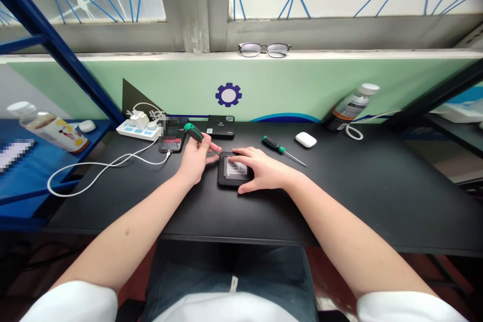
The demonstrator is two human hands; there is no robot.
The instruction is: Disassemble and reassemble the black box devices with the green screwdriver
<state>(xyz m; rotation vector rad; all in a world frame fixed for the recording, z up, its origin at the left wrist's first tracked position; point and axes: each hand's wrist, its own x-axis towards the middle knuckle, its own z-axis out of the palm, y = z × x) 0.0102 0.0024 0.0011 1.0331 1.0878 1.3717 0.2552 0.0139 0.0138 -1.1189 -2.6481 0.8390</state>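
Observation:
My left hand (pixel 195 160) is closed on a screwdriver (pixel 193 132) with a green and black handle. The screwdriver slants down to the right, its tip at the upper left corner of a flat black device (pixel 222 180). That device lies on the desk and bears a white printed label (pixel 234 167). From the right, my right hand (pixel 264 168) rests over the device with fingers spread, fingertips on its top and thumb near its lower edge. A second green and black screwdriver (pixel 274 144) lies on the desk just beyond my right hand.
Behind the device lies a black box (pixel 222 127), with a phone (pixel 172 136) charging beside it. A white cable (pixel 105 165) loops left from the power strip (pixel 138 130). A white earbud case (pixel 305 139) and a bottle (pixel 352 107) stand right; glasses (pixel 264 50) rest on the ledge.

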